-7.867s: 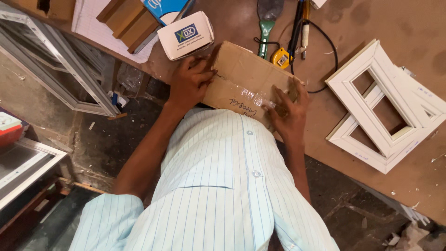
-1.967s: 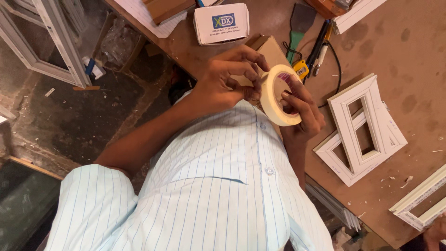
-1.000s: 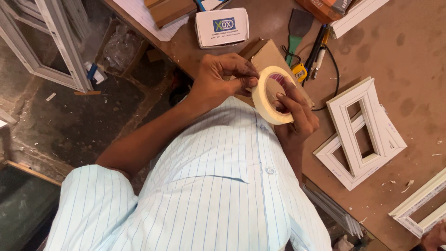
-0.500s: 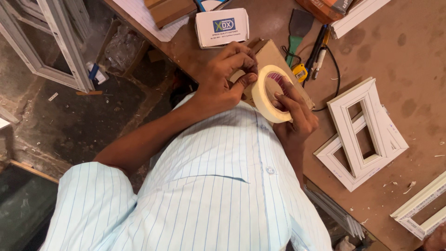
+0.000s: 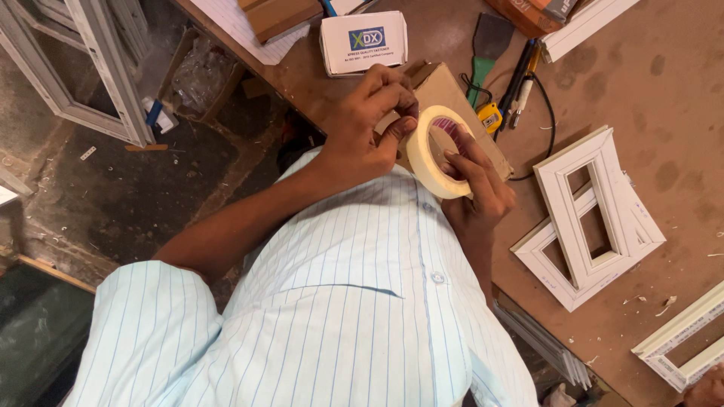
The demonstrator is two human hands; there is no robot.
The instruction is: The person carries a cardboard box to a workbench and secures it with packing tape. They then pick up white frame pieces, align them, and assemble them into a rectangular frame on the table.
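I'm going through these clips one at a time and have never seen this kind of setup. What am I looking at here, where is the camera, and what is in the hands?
There is no machine: a person in a pale striped shirt works with bare hands. The one camera sits on the head and looks down, so the arms reach away from the viewer.

The right hand holds a roll of cream masking tape, with fingers through its hole. The left hand pinches at the roll's edge. Both are above a brown cardboard box lying on the brown workbench.

Also on the bench: a small white carton, a scraper with a green handle, a small yellow tool with a black cord, and two white frame pieces stacked crosswise. More white frames lean on the floor at the left.
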